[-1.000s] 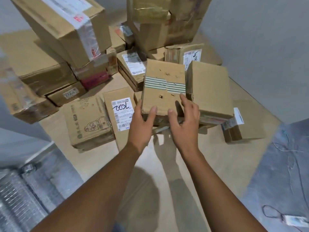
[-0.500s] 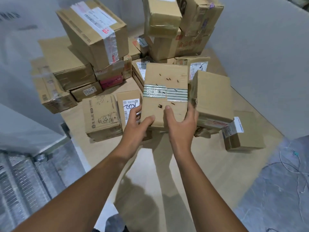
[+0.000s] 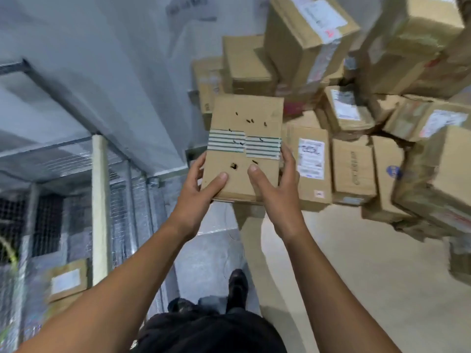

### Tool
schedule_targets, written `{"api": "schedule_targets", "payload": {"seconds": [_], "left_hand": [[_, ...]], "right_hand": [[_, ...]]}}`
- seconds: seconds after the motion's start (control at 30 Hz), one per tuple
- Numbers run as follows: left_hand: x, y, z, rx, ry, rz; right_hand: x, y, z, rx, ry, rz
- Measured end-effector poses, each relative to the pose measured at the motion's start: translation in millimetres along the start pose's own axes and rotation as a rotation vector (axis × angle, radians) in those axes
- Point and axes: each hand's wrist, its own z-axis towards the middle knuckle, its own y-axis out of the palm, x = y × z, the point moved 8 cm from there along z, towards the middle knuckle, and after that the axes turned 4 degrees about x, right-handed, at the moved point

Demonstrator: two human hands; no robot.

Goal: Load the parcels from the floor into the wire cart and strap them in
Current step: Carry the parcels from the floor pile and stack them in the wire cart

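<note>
I hold a flat cardboard parcel (image 3: 244, 149) with a band of green-and-white striped tape across its top. My left hand (image 3: 201, 189) grips its near left corner and my right hand (image 3: 275, 189) grips its near right corner, thumbs on top. The parcel is lifted off the floor, in front of my chest. The wire cart (image 3: 76, 200) stands at the left, its mesh walls and a pale upright post visible; one labelled parcel (image 3: 66, 281) lies inside it. The pile of remaining parcels (image 3: 356, 123) sits on the floor at the right.
A grey wall rises behind the cart. My dark shoe (image 3: 238, 286) stands on the grey floor strip between the cart and the tan floor sheet (image 3: 356, 276) that carries the parcels. Tall stacked boxes (image 3: 305, 34) lean at the top right.
The striped-tape parcel has been lifted off the pile in both hands and carried left. My view has swung left, bringing the wire cart into sight and pushing the pile to the right.
</note>
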Motion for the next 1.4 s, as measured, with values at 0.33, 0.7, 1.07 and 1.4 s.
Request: {"api": "schedule_targets", "payload": {"seconds": [0.33, 0.7, 1.07, 1.4], "left_hand": [[17, -220, -23, 0.311, 0.077, -0.305], [-37, -438, -85, 0.844, 0.030, -0.502], [-160, -540, -43, 1.321, -0.271, -0.706], [-352, -643, 50, 1.374, -0.560, -0.454]], "right_hand": [[-61, 234, -37, -0.412, -0.146, -0.178], [-41, 529, -122, -1.013, -0.126, -0.376], [119, 744, -124, -1.551, 0.037, -0.662], [340, 889, -82, -1.687, 0.003, -0.892]]}}
